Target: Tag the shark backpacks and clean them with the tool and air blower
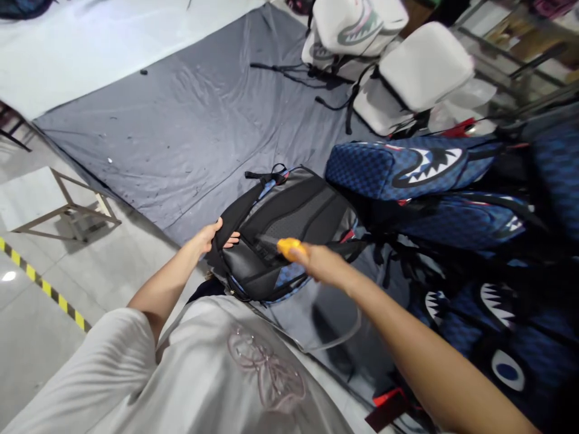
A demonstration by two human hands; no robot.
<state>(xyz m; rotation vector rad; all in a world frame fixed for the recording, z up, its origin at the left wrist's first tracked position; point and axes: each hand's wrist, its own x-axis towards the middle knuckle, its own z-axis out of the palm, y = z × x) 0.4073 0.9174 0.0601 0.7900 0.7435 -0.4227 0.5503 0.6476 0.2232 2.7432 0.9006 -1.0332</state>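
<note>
A black and blue-checked backpack (298, 211) lies back panel up on the grey sheet, close to my body. My left hand (212, 236) grips one of its black shoulder straps (233, 214), the thumb on the near side and the fingers passing beneath. In my right hand (319, 263) is an orange air blow gun (292, 248), slightly blurred, pointing left just over the lower back panel. A pale thin hose (339, 343) curves below my right wrist; its joint with the gun is hidden.
Blue-checked backpacks with shark-mouth prints (425, 169) are piled on the right. White backpacks (425, 66) stand at the back right. The grey sheet (158, 132) covers the table. A wooden-legged stool (36, 196) and yellow-black floor tape (43, 283) are at left.
</note>
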